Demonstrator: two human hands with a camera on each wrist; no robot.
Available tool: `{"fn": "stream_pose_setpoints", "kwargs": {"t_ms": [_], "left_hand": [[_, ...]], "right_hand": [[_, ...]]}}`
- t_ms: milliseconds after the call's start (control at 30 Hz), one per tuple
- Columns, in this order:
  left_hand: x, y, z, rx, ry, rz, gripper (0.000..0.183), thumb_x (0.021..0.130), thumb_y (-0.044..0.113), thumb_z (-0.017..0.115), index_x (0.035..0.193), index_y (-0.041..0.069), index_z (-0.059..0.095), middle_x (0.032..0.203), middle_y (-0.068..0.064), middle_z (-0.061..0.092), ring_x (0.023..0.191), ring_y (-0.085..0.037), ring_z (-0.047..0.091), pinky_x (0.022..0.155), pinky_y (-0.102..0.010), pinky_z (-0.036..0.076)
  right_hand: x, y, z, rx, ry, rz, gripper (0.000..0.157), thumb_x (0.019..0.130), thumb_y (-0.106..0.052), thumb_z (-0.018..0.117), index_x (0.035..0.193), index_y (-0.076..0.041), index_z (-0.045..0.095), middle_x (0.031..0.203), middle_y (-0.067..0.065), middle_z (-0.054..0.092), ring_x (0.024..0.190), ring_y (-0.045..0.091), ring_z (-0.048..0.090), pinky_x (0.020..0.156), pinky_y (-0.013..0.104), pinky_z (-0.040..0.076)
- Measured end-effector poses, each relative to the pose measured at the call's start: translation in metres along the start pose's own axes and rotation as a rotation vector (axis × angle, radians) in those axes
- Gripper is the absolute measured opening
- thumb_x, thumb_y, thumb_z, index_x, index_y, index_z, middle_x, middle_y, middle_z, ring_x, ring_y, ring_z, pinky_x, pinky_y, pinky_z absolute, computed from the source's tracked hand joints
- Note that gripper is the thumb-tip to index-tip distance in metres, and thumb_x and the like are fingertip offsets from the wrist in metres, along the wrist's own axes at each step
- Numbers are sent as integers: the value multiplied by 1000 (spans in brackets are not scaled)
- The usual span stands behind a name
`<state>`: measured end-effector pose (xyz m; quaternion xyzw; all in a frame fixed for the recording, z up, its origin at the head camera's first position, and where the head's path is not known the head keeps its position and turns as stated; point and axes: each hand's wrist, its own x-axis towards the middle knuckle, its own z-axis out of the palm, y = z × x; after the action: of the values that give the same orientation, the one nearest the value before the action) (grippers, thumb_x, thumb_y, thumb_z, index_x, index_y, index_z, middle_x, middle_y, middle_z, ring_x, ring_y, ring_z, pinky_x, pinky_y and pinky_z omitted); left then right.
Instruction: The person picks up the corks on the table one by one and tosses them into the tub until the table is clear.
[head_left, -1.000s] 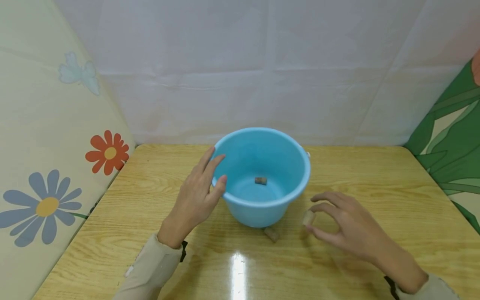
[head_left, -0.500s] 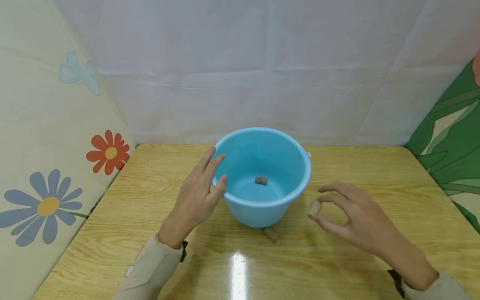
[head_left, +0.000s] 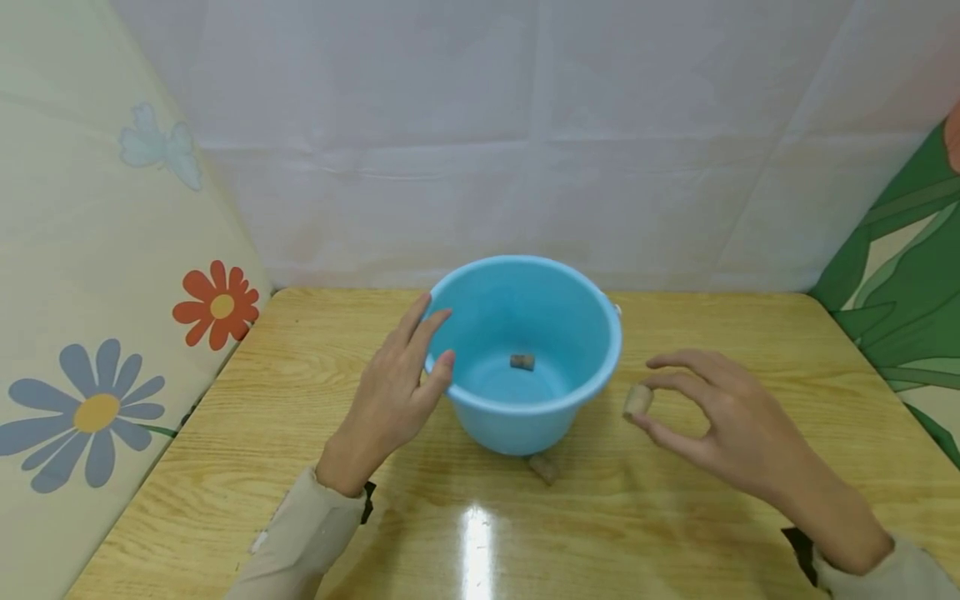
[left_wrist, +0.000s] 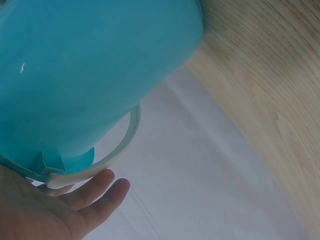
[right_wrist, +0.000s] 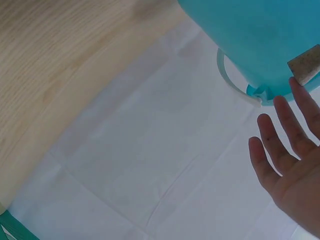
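Observation:
A light blue bucket (head_left: 517,429) stands upright on the table. My left hand (head_left: 390,392) holds its left rim, thumb and index fingertip over the edge; in the left wrist view other fingers (left_wrist: 95,192) lie beside the bucket's pale handle (left_wrist: 117,150). To the right of the bucket, my right hand (head_left: 738,425) pinches a tan cork (head_left: 637,402) between thumb and index finger. In the right wrist view this cork (right_wrist: 307,65) shows its speckled end, with the other fingers spread. One cork (head_left: 522,362) lies inside on the bucket's bottom. Another cork (head_left: 543,468) lies at the bucket's front base.
The wood-grain table (head_left: 712,333) ends at a white cloth backdrop (head_left: 465,167). A flower-printed panel (head_left: 90,275) borders the left, and a leaf-printed one (head_left: 915,258) the right. A bright glare streak (head_left: 476,550) crosses the table's front.
My right hand has moved right and slightly away from me, carrying the pinched cork farther from the bucket. My left hand, the bucket and the other two corks stay in place.

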<state>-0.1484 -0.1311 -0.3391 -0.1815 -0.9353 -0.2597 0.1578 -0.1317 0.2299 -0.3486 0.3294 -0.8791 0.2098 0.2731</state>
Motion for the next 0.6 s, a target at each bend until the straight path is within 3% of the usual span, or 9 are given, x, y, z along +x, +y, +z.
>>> {"fn": "stream_pose_setpoints", "kwargs": {"t_ms": [233, 600], "left_hand": [[0, 0, 0, 2, 1, 6, 52, 104, 37, 38, 152, 17, 40, 165, -9, 23, 143, -37, 39, 102, -62, 43], [0, 0, 0, 8, -4, 0, 52, 104, 38, 38, 152, 18, 40, 165, -8, 22, 144, -36, 38, 102, -62, 42]], "right_hand": [[6, 1, -6, 2, 40, -20, 61, 93, -65, 49, 101, -10, 75, 117, 9, 68, 106, 32, 63, 85, 53, 48], [13, 0, -13, 2, 56, -9, 58, 93, -62, 54, 101, -9, 75, 118, 9, 68, 109, 32, 61, 87, 51, 45]]}}
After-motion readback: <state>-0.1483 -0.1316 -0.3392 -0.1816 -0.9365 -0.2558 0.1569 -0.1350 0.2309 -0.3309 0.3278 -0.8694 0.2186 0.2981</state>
